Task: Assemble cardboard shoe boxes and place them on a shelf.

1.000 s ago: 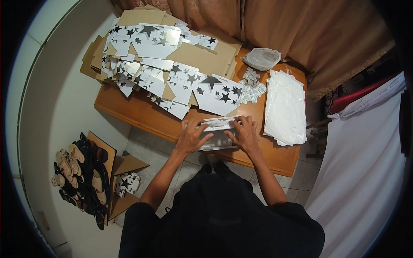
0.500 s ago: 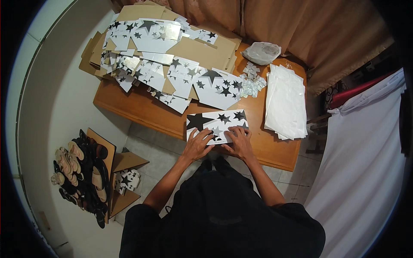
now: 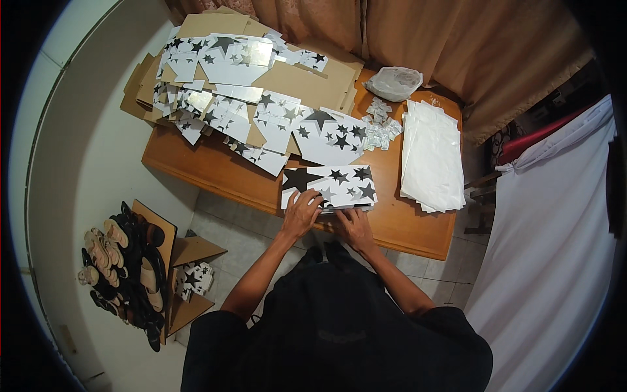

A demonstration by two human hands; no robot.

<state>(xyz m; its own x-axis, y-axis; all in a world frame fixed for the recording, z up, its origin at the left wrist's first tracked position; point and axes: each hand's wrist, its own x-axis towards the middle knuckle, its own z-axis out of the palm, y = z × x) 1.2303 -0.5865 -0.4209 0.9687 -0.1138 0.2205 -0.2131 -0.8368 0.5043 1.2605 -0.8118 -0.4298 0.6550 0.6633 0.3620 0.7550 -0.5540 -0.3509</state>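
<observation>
A white cardboard box (image 3: 334, 184) with black and grey stars lies near the table's front edge, its lid almost down and a thin dark gap along the front. My left hand (image 3: 301, 214) grips its front left part, fingers bent over the top and thumb at the front edge. My right hand (image 3: 354, 227) is at the middle of the front edge, fingers bent and closed against the front flap. The fingertips there are partly hidden.
Star-printed flat cardboard blanks (image 3: 330, 138) are heaped at the back left of the wooden table (image 3: 418, 232). To the right lie small clear sachets (image 3: 381, 130), a plastic bag (image 3: 395, 83) and white paper sheets (image 3: 432, 157). Shoes (image 3: 124, 268) stand on a board at lower left.
My right hand has slid off the top of the box down to its front edge, and its fingers have bent. My left hand has shifted slightly on the lid. A gap now shows along the front.
</observation>
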